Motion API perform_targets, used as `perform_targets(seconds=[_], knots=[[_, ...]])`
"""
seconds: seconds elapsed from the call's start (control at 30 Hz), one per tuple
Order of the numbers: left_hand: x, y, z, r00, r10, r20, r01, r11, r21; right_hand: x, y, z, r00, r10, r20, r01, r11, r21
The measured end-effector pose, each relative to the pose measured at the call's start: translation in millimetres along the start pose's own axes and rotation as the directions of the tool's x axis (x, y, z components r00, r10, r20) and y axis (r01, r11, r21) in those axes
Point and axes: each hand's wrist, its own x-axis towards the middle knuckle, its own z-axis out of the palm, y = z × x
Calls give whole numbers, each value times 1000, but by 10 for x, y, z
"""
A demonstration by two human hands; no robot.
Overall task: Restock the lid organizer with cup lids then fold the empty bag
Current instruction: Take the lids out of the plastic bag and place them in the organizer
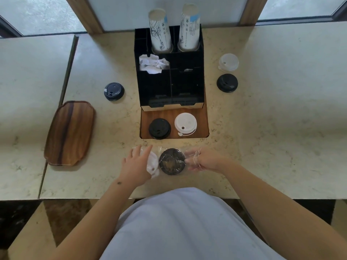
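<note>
A clear plastic bag lies on the counter near the front edge with a black lid and a white lid inside it. My left hand rests flat on the bag over the white lid, fingers spread. My right hand pinches the bag's right end. The black lid organizer stands behind, its front slots dark. A black lid and a white lid sit on the wooden base in front of it.
Loose lids lie on the counter: a black lid on the left, a white lid and a black lid on the right. A wooden tray sits far left. Two cup stacks and crumpled paper fill the organizer's back.
</note>
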Motion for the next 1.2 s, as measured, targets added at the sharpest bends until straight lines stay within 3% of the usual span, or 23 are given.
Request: perform_targets(seconds=[0.13, 0.27, 0.5, 0.7, 0.8, 1.2], knots=[[-30, -171, -21, 999, 24, 36, -22, 998, -66, 29, -16, 69, 998, -1, 66, 0, 1000, 13], [-54, -180, 14, 999, 38, 2, -38, 996, -78, 61, -31, 131, 1000, 2, 18, 0, 996, -85], [-56, -213, 49, 999, 33, -23, -36, 993, -117, 80, -51, 135, 998, 33, 50, -38, 993, 109], [-40, -220, 50, 999, 25, -30, -29, 991, -134, 59, -87, 207, 991, 63, 120, -81, 986, 149], [-25, -228, 46, 999, 26, -28, -30, 990, -138, 36, -81, 212, 996, 75, 43, -82, 978, 192], [65, -280, 21, 999, 21, -29, -26, 979, -200, -383, -388, -570, 975, 105, -195, -122, 989, -82]])
